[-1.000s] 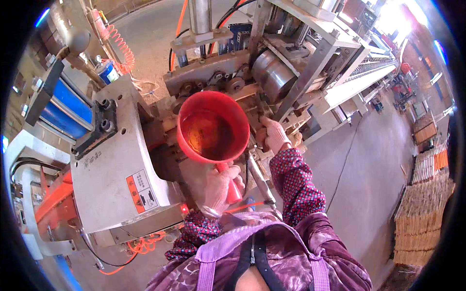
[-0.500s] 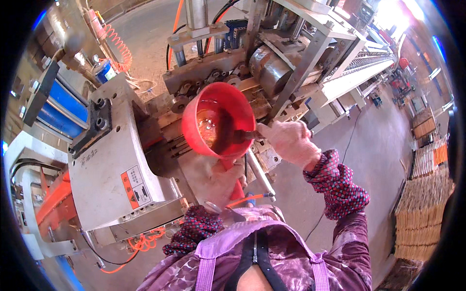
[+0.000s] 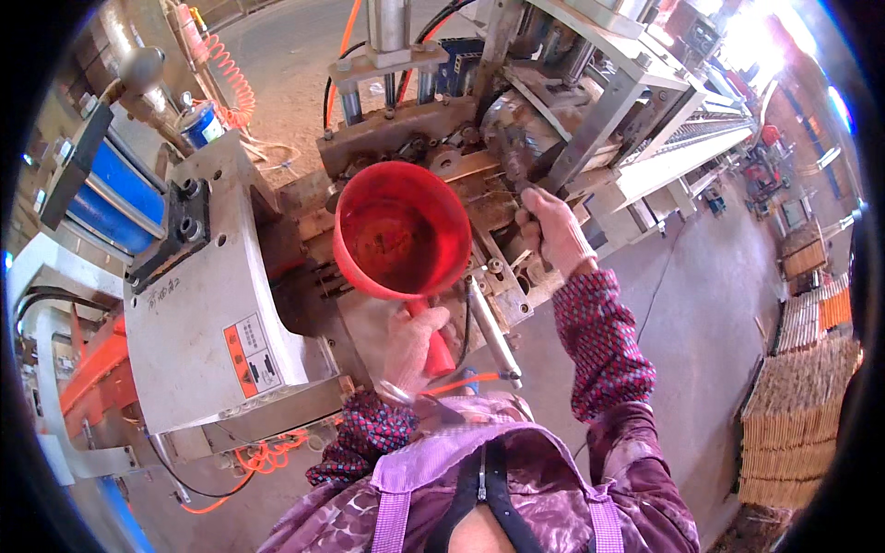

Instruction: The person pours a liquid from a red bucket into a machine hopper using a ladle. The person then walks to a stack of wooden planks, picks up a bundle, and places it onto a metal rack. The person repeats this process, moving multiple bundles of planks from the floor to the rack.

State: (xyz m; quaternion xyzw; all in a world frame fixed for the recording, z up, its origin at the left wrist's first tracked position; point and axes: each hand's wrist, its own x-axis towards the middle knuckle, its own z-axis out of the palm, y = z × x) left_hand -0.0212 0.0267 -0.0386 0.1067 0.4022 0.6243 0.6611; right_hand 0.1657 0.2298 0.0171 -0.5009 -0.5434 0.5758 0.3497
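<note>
Concrete floor (image 3: 710, 304) fills the right side of the workshop, with stacked wooden slats (image 3: 793, 405) well apart from both hands at the far right edge. Directly ahead of the person stands a machine (image 3: 442, 138) of grey steel plates, rods and orange hoses; its upper frame runs out of view at the top edge.

Left hand (image 3: 410, 346): gloved, fingers closed around the red handle of a red scoop (image 3: 403, 230). The scoop's round bowl sits just above this hand, mouth tilted toward the camera. The bowl's inner wall looks dark and stained; whether it holds anything cannot be told. The handle is mostly hidden by the fingers.

Right hand (image 3: 553, 230): gloved, raised to the right of the scoop, fingertips reaching into the machine parts just above. The fingertips are hidden among the metal parts, so whether they pinch anything cannot be told.

A grey housing (image 3: 207, 313) with a warning label lies left of the left hand. A steel rod (image 3: 490, 327) slants between the two forearms. Patterned sleeves cover both arms.
</note>
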